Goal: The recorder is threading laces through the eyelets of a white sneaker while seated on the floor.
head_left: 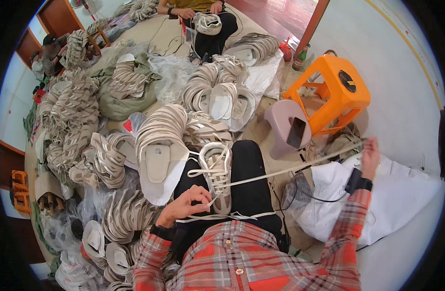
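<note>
Lacing apparently underway: shoe upper [222,201] on lap [250,167], left of orange stool [332,77]. Right hand [370,157], stool's near side, grips taut lace [251,180]; left hand's [188,204] grip narrow, apparently pinching lace. Next likely calls for even tension.

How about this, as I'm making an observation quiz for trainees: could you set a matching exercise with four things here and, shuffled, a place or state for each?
Column one
1. Right hand
2. Beige shoe
3. Dark phone
4. Orange stool

Column two
A. Lying on a small pale mauve seat
B. Bearing a round black object on top
C. Out to the side, holding a stretched pale lace
D. On the lap, between the legs of the black trousers

Right pairs: 1-C, 2-D, 3-A, 4-B
</note>
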The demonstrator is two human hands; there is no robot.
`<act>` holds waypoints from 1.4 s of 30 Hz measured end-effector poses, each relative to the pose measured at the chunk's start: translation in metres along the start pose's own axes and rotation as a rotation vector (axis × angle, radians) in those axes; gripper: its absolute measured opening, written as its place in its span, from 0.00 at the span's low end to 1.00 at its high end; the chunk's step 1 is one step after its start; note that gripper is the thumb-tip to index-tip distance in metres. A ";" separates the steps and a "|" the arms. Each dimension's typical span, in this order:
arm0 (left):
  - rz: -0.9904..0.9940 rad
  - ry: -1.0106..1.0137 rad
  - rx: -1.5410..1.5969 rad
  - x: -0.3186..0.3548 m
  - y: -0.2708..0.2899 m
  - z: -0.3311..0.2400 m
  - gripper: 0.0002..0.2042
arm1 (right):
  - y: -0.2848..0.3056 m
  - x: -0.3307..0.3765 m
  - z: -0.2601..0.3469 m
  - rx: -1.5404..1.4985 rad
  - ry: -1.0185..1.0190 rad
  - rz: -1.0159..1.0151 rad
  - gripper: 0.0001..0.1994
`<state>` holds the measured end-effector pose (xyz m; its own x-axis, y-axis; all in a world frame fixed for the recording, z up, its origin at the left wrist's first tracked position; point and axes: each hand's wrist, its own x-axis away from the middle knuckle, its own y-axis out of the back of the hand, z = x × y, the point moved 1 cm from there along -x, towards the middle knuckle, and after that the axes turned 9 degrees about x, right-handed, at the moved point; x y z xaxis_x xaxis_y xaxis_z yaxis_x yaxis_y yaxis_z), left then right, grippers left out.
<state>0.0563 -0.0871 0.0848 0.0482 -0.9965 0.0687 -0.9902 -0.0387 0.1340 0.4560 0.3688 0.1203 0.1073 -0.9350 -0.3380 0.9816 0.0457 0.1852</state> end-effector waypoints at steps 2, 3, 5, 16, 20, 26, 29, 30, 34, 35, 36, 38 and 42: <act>0.015 0.104 -0.040 -0.010 0.002 0.019 0.04 | 0.093 -0.047 -0.032 -0.330 -0.176 -0.199 0.09; 0.011 0.112 -0.043 -0.013 0.000 0.020 0.04 | 0.120 -0.056 -0.042 -0.142 -0.078 -0.162 0.10; -0.249 0.375 -0.050 -0.026 -0.004 0.024 0.04 | 0.191 -0.091 -0.039 -0.170 -0.055 -0.219 0.13; -0.341 0.216 -0.430 -0.038 -0.032 0.034 0.14 | 0.031 0.001 -0.021 0.334 -0.123 0.369 0.13; -0.343 0.239 -0.641 -0.042 -0.041 0.042 0.16 | -0.206 0.189 0.043 0.692 0.369 0.899 0.10; -0.258 0.309 -0.590 -0.054 -0.052 0.038 0.16 | -0.267 0.254 0.061 0.790 0.803 0.959 0.06; -0.290 0.310 -0.522 -0.054 -0.054 0.042 0.16 | -0.272 0.258 0.065 0.823 0.778 0.960 0.06; -0.293 0.309 -0.520 -0.055 -0.053 0.043 0.16 | -0.273 0.258 0.066 0.824 0.781 0.961 0.06; -0.240 0.368 -0.068 -0.053 -0.049 0.046 0.16 | -0.279 0.258 0.069 0.825 0.784 0.981 0.07; -0.206 0.350 0.115 -0.051 -0.048 0.048 0.16 | -0.282 0.259 0.069 0.828 0.774 0.988 0.07; -0.209 0.351 0.116 -0.049 -0.045 0.050 0.16 | -0.285 0.261 0.069 0.826 0.776 0.990 0.07; -0.120 0.342 0.057 -0.051 -0.038 0.047 0.17 | -0.290 0.267 0.067 0.851 0.751 0.967 0.06; -0.055 0.221 -0.414 -0.061 -0.026 0.039 0.15 | -0.279 0.268 0.059 0.815 0.690 0.944 0.12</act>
<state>0.0737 -0.0279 0.0385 0.1702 -0.9524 0.2529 -0.8520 -0.0133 0.5234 0.2013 0.0848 0.0329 0.9455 -0.3021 -0.1217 0.1620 0.1120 0.9804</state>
